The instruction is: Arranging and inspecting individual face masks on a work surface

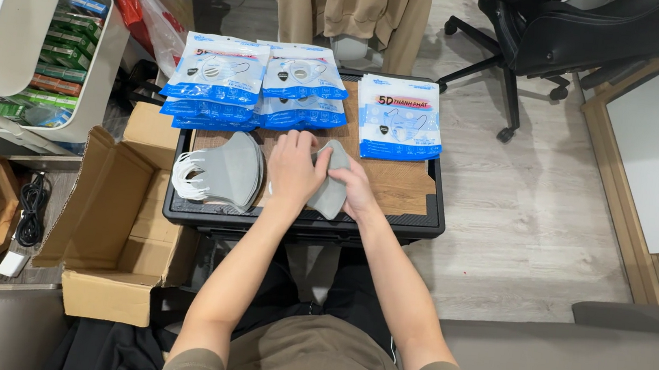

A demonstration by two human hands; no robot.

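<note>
I'm looking down on a small wood-topped desk with a black rim. Both my hands are on one grey mask lying near the desk's middle. The left hand lies flat over its left part, fingers together and pressing down; the right hand has its fingers curled onto the mask's right side, but whether that grip pinches the fabric or only presses it I cannot tell, since the fingertips are tucked under the hand.

I judge the step in hand to be flattening or folding this single mask. The next move would call for a firm hold on its edge, with the left hand keeping it from sliding on the smooth wood.

Just left of the left hand sits a mask stack, grey with white ear loops fanned out toward the desk edge. At the far side lie blue-and-white packs in overlapping piles, and one separate pile to the right. An open cardboard box stands on the floor at the left.

Much of the mask is hidden under my hands, so its fold and its loops are hard to make out. The far-left shelves are cut off by the frame
</note>
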